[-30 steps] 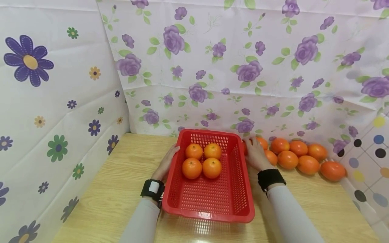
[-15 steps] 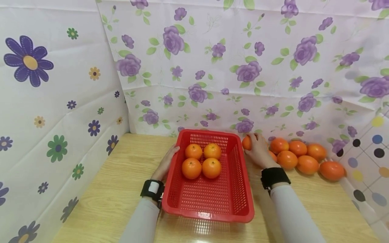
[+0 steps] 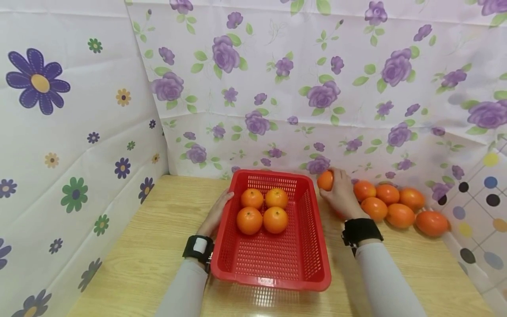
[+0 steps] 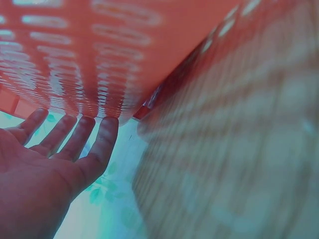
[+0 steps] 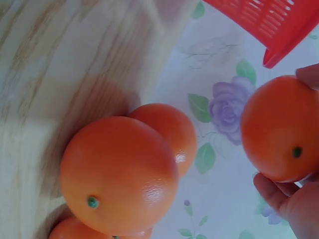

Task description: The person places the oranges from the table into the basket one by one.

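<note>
Beside the basket's back right corner, my right hand (image 3: 341, 193) grips an orange (image 3: 325, 180). In the right wrist view the thumb and fingers hold that orange (image 5: 279, 129) at its sides, away from the other oranges, with the patterned sheet behind it. My left hand (image 3: 215, 215) rests against the left side of the red plastic basket (image 3: 269, 259). The left wrist view shows its fingers (image 4: 102, 144) fairly straight and spread, tips touching the slotted wall. Several oranges (image 3: 276, 220) sit grouped in the back left part of the basket.
More oranges (image 3: 401, 215) lie in rows on the wooden table (image 3: 134, 259) right of the right hand, close to the wall. A flowered sheet (image 3: 253, 88) hangs behind the table, with other patterned sheets at the left and right sides.
The right hand has taken hold of an orange from the row's left end and moved slightly right and up with it. The left hand and the basket have stayed in place.
</note>
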A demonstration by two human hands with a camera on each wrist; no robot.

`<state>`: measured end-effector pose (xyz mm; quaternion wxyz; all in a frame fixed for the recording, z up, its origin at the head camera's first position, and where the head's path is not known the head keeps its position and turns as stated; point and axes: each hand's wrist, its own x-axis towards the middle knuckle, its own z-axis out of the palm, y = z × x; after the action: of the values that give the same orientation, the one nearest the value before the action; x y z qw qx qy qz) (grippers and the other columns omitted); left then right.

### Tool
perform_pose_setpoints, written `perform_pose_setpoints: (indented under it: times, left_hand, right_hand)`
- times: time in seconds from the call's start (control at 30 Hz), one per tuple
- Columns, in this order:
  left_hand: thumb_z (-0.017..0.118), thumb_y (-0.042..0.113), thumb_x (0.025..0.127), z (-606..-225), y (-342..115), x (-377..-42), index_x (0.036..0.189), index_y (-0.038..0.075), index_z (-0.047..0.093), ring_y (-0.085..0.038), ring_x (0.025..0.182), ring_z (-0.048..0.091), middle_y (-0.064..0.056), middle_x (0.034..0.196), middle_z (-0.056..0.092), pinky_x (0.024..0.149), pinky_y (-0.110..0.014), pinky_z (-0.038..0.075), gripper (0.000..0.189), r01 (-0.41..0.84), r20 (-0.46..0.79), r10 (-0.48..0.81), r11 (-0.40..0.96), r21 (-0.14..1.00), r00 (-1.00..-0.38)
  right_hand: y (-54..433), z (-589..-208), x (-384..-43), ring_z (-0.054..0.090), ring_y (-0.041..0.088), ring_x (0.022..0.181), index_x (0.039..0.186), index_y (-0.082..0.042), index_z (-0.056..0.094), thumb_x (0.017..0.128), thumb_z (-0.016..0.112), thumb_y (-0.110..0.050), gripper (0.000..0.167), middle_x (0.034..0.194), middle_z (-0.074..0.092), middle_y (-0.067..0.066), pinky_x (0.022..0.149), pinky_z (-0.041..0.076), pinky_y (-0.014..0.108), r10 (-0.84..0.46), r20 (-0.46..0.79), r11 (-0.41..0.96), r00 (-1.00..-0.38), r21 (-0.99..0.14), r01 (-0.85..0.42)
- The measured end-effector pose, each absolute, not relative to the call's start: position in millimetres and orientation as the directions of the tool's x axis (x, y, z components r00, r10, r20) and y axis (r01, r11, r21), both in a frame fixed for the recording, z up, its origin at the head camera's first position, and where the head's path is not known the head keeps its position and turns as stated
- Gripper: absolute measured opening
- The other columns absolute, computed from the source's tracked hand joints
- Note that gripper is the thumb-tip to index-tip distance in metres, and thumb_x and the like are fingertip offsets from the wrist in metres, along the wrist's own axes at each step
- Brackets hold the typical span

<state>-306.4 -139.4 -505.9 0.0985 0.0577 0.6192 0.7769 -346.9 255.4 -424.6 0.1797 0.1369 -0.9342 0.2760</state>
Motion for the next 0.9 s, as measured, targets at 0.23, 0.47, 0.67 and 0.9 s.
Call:
perform_pose_setpoints:
  times: [0.23, 0.47, 0.67, 0.9]
  left_hand:
    - [0.045, 0.048, 0.109, -506.1, -139.2, -306.8, 0.162, 0.026, 0.028, -0.033, 0.142, 0.044, -0.012, 0.16, 0.041, 0.11, -0.055, 0.045, 0.06, -0.093, -0.042, 0.228, -0.219, 0.971, -0.973]
    - [0.044, 0.047, 0.109, -505.2, -139.5, -306.7, 0.162, 0.025, 0.027, -0.033, 0.143, 0.043, -0.012, 0.161, 0.039, 0.11, -0.055, 0.045, 0.06, -0.095, -0.045, 0.229, -0.211, 0.973, -0.972]
    - [0.044, 0.048, 0.109, -505.9, -139.5, -306.7, 0.163, 0.024, 0.028, -0.033, 0.143, 0.044, -0.013, 0.161, 0.04, 0.11, -0.056, 0.045, 0.061, -0.09, -0.043, 0.221, -0.206, 0.975, -0.974]
    - [0.045, 0.048, 0.109, -507.2, -139.3, -307.0, 0.164, 0.025, 0.026, -0.033, 0.144, 0.042, -0.013, 0.162, 0.038, 0.112, -0.057, 0.042, 0.063, -0.089, -0.038, 0.225, -0.222, 0.971, -0.974]
  right_hand:
    - [249.6, -414.3, -340.5, 0.046, 0.049, 0.118, 0.151, 0.003, 0.033, 0.094, 0.072, -0.017, 0.072, 0.141, 0.032, 0.031, 0.098, 0.048, 0.063, -0.116, 0.399, 0.77, -0.909, -0.542, -0.337]
    - [243.0, -402.7, -337.3, 0.049, 0.045, 0.116, 0.153, -0.003, 0.034, 0.093, 0.073, -0.012, 0.072, 0.144, 0.03, 0.028, 0.093, 0.053, 0.061, -0.139, 0.422, 0.75, -0.896, -0.546, -0.373]
    - [235.5, -390.3, -333.0, 0.041, 0.047, 0.123, 0.151, -0.005, 0.038, 0.089, 0.074, -0.01, 0.071, 0.146, 0.031, 0.026, 0.092, 0.052, 0.062, -0.162, 0.442, 0.747, -0.882, -0.529, -0.402]
    - [224.8, -376.7, -326.9, 0.043, 0.048, 0.122, 0.147, 0.001, 0.036, 0.085, 0.076, -0.009, 0.074, 0.141, 0.037, 0.029, 0.095, 0.048, 0.063, -0.171, 0.481, 0.755, -0.86, -0.497, -0.428]
